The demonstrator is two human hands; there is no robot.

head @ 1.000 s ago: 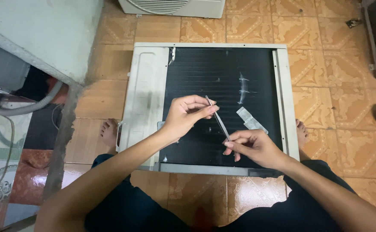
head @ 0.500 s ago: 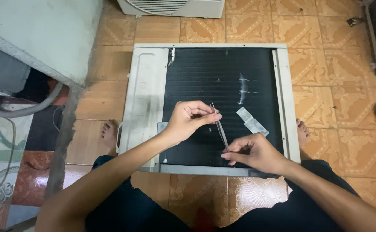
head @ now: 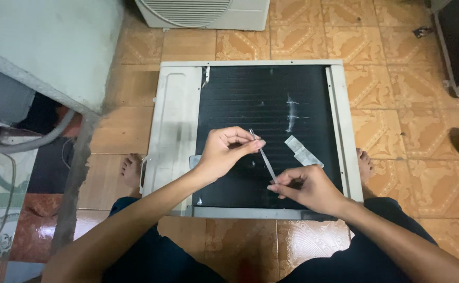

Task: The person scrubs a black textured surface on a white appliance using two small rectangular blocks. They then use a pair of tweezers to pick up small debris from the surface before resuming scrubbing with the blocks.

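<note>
strip's [head: 264,156] ends hidden under pinching fingertips, thin, pale, slanted; left hand [head: 224,152] clamped up top, right hand [head: 305,187] clamped below, over black finned panel [head: 250,94]

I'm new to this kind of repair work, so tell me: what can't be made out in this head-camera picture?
- Thin strip between left hand and right hand: too small to tell its material.
- Strip's ends: hidden by pinching fingertips.
- White unit: cut off by top edge.
- Finned panel, near edge: hidden behind both hands.
</note>
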